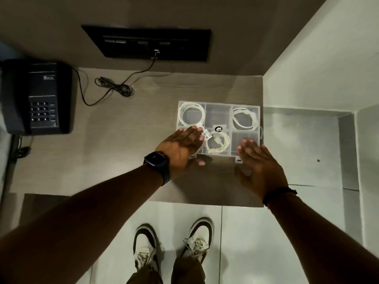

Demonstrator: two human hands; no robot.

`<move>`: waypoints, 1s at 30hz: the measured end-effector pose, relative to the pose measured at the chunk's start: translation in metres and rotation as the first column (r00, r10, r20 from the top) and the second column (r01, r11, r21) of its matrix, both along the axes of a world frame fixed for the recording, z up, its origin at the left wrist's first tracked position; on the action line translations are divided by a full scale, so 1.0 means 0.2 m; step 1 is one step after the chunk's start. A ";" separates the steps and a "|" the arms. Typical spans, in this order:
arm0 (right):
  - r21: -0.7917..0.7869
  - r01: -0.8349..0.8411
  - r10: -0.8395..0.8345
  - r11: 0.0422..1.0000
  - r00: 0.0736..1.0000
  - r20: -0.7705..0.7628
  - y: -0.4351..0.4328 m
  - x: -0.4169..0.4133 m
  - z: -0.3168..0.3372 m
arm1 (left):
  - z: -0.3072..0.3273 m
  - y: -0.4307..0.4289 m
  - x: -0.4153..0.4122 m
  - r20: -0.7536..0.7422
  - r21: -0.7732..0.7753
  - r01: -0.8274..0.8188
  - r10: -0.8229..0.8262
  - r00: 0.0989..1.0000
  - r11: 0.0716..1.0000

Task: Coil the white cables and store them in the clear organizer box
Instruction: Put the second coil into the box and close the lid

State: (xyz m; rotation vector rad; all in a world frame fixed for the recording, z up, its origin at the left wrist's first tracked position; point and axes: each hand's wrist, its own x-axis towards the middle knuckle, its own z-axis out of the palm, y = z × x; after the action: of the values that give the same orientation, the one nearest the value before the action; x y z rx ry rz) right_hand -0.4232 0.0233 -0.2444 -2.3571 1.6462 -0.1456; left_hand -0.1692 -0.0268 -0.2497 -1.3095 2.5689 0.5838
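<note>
The clear organizer box [218, 112] lies on the desk near its right edge, its lid down with a black sticker and a white barcode label on top. Three coiled white cables show through it: one in the far left compartment [191, 115], one in the far right compartment [245, 118], one in the near middle compartment [218, 143]. My left hand [180, 150] rests flat, fingers spread, on the box's near left corner. My right hand [259, 165] lies flat with its fingertips on the near right corner. Neither hand holds anything.
A black desk phone [37, 97] stands at the far left, its thin black cord [114, 87] bunched mid-desk and running to a black wall socket panel [147, 43]. The desk's right edge [263, 160] meets a pale wall. My shoes [172, 247] stand on floor tiles below.
</note>
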 end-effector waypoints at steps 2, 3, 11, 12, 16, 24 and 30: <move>-0.028 -0.018 0.017 0.999 1.000 -0.025 -0.02 -0.01 0.00 | 0.01 -0.02 -0.01 0.037 0.021 0.023 -0.024 0.999 1.000; -0.041 -0.028 0.027 0.999 0.999 -0.038 -0.03 -0.01 0.00 | 0.02 -0.03 -0.02 0.051 0.030 0.036 -0.037 0.998 0.999; -0.234 -0.102 0.078 0.967 0.991 -0.108 -0.10 -0.01 -0.04 | 0.02 -0.04 -0.06 0.147 -0.024 -0.012 0.015 0.989 1.000; -0.257 -0.123 0.098 0.959 0.989 -0.110 -0.11 -0.02 -0.05 | 0.01 -0.05 -0.06 0.148 -0.024 -0.018 0.021 0.989 1.000; -0.308 -0.128 0.089 0.943 0.986 -0.140 -0.22 0.01 -0.09 | -0.02 -0.12 -0.06 0.135 -0.098 -0.053 0.066 0.989 0.994; -0.134 -0.012 -0.022 0.991 0.968 -0.250 -0.53 0.12 -0.09 | -0.01 -0.45 -0.02 0.064 -0.158 -0.129 0.140 0.988 0.979; 0.054 0.053 -0.032 0.997 0.940 -0.340 -0.42 0.15 -0.02 | 0.05 -0.40 0.02 0.192 -0.076 -0.101 0.114 0.975 0.992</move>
State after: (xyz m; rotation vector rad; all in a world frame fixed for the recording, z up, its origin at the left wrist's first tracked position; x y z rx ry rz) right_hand -0.3931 -0.0600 -0.2474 -2.4015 1.8201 0.3191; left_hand -0.1644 -0.1063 -0.2394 -1.4564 2.3887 0.3694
